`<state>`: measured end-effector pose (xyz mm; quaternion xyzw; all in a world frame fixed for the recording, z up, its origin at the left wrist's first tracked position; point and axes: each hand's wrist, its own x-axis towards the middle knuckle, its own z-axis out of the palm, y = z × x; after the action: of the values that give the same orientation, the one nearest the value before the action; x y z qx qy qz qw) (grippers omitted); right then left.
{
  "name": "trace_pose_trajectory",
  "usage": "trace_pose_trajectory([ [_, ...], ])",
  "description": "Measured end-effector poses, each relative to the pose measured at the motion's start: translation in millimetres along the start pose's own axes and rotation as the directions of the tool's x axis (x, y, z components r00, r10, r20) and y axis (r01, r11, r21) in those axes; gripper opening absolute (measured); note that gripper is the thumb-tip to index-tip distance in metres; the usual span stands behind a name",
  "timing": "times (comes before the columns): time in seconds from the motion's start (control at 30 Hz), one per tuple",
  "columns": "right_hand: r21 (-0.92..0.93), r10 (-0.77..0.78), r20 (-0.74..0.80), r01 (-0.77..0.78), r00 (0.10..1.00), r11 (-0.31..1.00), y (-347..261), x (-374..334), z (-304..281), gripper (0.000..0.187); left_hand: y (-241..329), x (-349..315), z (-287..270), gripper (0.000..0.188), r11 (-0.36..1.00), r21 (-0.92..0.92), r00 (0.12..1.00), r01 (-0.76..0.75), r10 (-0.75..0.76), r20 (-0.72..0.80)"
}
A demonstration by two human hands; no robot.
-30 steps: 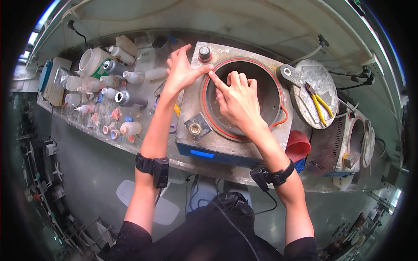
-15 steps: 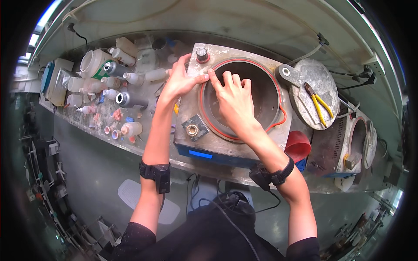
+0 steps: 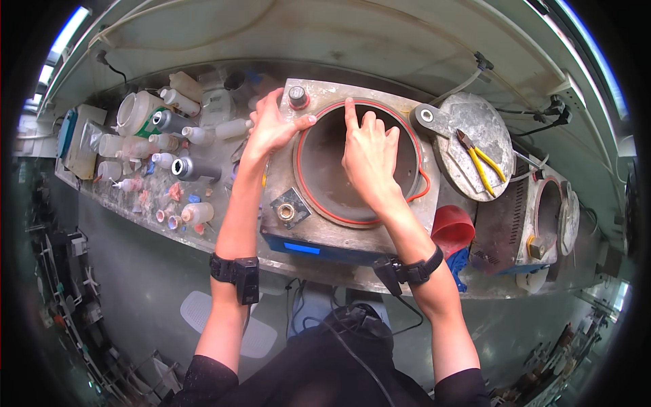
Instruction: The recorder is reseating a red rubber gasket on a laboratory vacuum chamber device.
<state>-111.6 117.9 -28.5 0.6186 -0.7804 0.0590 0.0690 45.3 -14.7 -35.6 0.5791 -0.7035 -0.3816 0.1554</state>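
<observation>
A round metal chamber (image 3: 325, 159) opens in the top of a box-shaped machine (image 3: 274, 178). Around its rim runs a red sealing ring (image 3: 298, 178), whose loose end bulges outward in a loop on the right. My left hand (image 3: 270, 129) rests at the machine's far left, fingers spread over its edge, with the thumb on the rim by the ring. Over the chamber, my right hand (image 3: 371, 152) stretches its index finger to the ring at the far side, fingertip touching it; its other fingers are loosely bent and hold nothing.
Left of the machine stand several plastic bottles (image 3: 196, 168) and a white tub (image 3: 135, 114). On the right, yellow-handled cutters (image 3: 483, 163) lie on a round lid (image 3: 456, 129). A red bowl (image 3: 453, 229) and a second machine (image 3: 502, 224) are nearby. A black knob (image 3: 298, 97) rises from the near machine's top.
My right index finger has moved rightward along the far part of the ring, away from my left thumb. My left thumb remains by the rim. The whole view has shifted slightly.
</observation>
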Motion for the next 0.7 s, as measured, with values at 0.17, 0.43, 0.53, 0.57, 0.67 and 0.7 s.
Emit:
trace_pose_trajectory([
  [0.17,-0.057,0.084,0.015,-0.083,0.996,0.995,7,-2,4,0.084,-4,-2,1,0.116,0.996,-0.089,1.000,-0.007,0.009,0.028],
  [0.43,0.027,0.267,0.218,-0.279,0.939,0.960,24,-23,-13,0.104,-3,-2,3,0.110,0.996,-0.090,1.000,-0.007,0.008,0.010],
  [0.53,0.047,0.284,0.347,-0.319,0.894,0.946,19,-22,-29,0.090,-10,-1,-6,0.103,0.999,-0.043,1.000,-0.022,0.022,-0.003],
  [0.57,0.033,0.296,0.352,-0.328,0.888,0.944,24,-27,-28,0.090,-6,-7,-2,0.103,0.998,-0.051,1.000,-0.024,0.025,0.013],
  [0.67,0.374,0.354,0.053,-0.347,0.934,0.860,33,-46,-35,0.075,5,-40,-2,0.071,0.838,0.414,0.826,-0.355,0.488,-0.281],
  [0.7,0.361,0.363,0.049,-0.355,0.931,0.862,42,-58,-44,0.075,21,-60,-4,0.071,0.839,0.402,0.824,-0.367,0.493,-0.277],
])
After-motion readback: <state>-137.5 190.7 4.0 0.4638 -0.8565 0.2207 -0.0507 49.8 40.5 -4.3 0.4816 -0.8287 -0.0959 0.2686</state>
